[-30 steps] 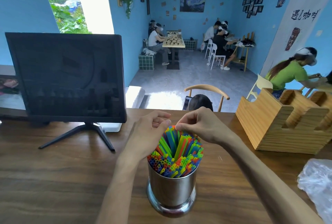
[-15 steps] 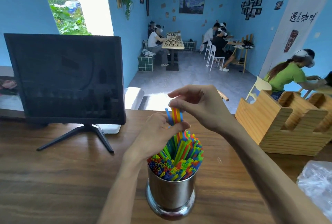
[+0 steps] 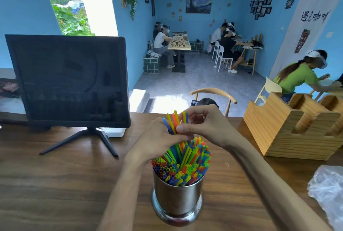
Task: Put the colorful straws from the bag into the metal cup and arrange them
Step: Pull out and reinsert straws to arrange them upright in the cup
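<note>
Straws (image 3: 181,165) filled the cup (image 3: 178,199); left hand (image 3: 157,142) and right hand (image 3: 206,127) both pinched a few raised straws (image 3: 174,122) above it.

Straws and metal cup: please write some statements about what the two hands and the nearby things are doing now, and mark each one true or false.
1. The metal cup stands upright on the wooden table. True.
2. The cup is empty. False: it is packed with colorful straws.
3. Both the left hand and the right hand hold a few raised straws above the cup. True.
4. The monitor stands right of the cup. False: it stands left; the wooden box is on the right.
</note>
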`<action>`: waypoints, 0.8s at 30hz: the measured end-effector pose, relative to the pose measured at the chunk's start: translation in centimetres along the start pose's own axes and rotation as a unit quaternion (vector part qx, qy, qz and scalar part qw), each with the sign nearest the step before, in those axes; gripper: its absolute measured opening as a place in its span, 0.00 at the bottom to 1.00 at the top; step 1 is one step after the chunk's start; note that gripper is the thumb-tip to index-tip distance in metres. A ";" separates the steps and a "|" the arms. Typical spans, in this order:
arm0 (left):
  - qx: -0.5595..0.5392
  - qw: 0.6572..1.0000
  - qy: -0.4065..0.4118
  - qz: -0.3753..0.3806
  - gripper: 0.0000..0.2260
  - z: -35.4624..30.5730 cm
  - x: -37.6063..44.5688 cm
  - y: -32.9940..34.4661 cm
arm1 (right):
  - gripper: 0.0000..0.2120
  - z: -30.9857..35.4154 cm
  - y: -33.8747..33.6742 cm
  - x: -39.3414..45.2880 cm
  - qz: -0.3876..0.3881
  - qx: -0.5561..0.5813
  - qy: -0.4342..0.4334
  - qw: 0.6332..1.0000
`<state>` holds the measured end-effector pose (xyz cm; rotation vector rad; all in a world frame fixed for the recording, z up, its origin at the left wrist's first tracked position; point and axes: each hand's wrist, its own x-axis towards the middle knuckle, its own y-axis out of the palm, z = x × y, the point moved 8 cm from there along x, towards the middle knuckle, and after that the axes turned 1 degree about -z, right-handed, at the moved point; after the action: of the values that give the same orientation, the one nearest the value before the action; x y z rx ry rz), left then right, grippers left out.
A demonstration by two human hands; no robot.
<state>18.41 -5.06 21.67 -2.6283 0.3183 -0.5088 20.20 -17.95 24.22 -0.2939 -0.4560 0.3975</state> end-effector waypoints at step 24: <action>0.021 0.999 -0.020 -0.029 0.11 -0.7 -0.8 -0.8 | 0.10 -0.1 0.0 -0.2 0.017 0.016 0.017 1.000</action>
<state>17.58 -4.35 22.40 -2.6091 0.2160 -0.4764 20.13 -18.00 24.02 -0.2761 -0.4122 0.4321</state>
